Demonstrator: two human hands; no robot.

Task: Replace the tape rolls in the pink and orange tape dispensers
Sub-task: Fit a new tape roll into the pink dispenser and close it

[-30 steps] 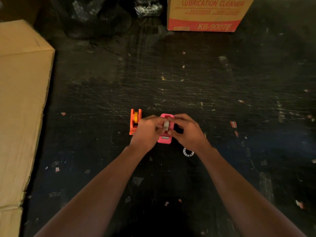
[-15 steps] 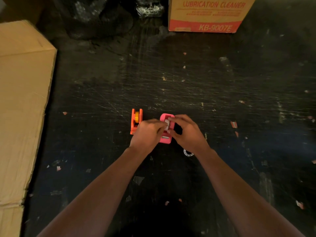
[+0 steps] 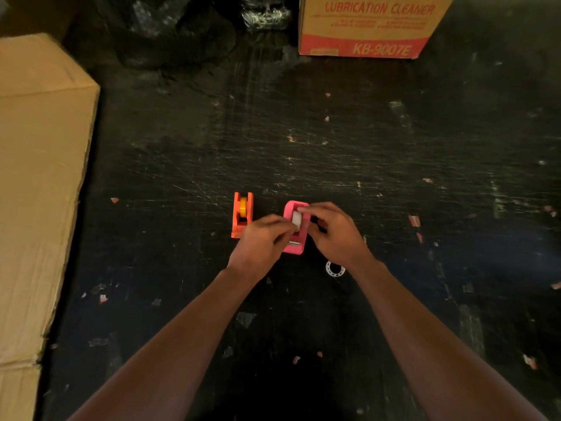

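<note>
A pink tape dispenser (image 3: 294, 248) sits on the dark scratched table (image 3: 303, 147), with a white tape roll (image 3: 296, 219) in its cradle. My left hand (image 3: 261, 241) grips the dispenser's left side, its fingertips at the roll. My right hand (image 3: 332, 230) pinches the top of the white roll from the right. An orange tape dispenser (image 3: 242, 214) holding a yellow roll (image 3: 243, 207) stands just left, untouched. A white empty tape core (image 3: 334, 268) lies beside my right wrist.
A large flat cardboard box (image 3: 39, 177) fills the left side. A "Lubrication Cleaner" carton (image 3: 367, 28) stands at the back. Crumpled dark plastic (image 3: 170, 31) lies at the back left. Small paper scraps dot the table.
The white roll has sunk lower into the pink dispenser's cradle. My left fingers have shifted from the top of the roll to the dispenser's side.
</note>
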